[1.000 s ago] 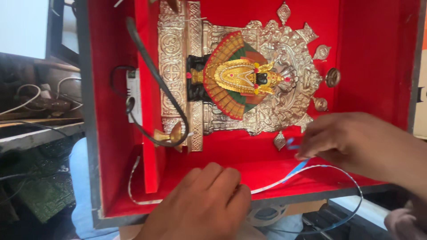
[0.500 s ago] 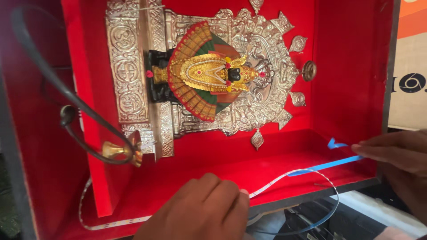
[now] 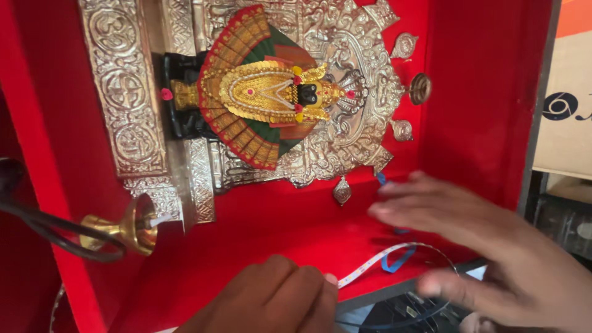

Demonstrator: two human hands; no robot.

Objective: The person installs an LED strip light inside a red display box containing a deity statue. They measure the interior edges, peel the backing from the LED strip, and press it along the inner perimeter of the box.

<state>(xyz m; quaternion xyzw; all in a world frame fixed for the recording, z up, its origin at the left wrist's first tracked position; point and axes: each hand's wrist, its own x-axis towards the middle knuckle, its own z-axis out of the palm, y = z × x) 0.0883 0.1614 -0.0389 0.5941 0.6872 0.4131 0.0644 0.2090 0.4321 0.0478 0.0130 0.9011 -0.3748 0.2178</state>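
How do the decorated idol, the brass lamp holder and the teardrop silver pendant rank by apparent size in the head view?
1. Decorated idol, clearly largest.
2. Brass lamp holder; it sits nearer the camera, so its size may be exaggerated.
3. Teardrop silver pendant, smallest.

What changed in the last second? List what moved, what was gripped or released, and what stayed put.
The right hand moved from pinching the blue backing tape at the right into the red box, fingers now spread and blurred; whether it grips the tape cannot be told. The loop of white light strip shrank. The left hand stayed pressed on the strip at the front edge. The decorated idol and brass lamp holder did not shift in the box.
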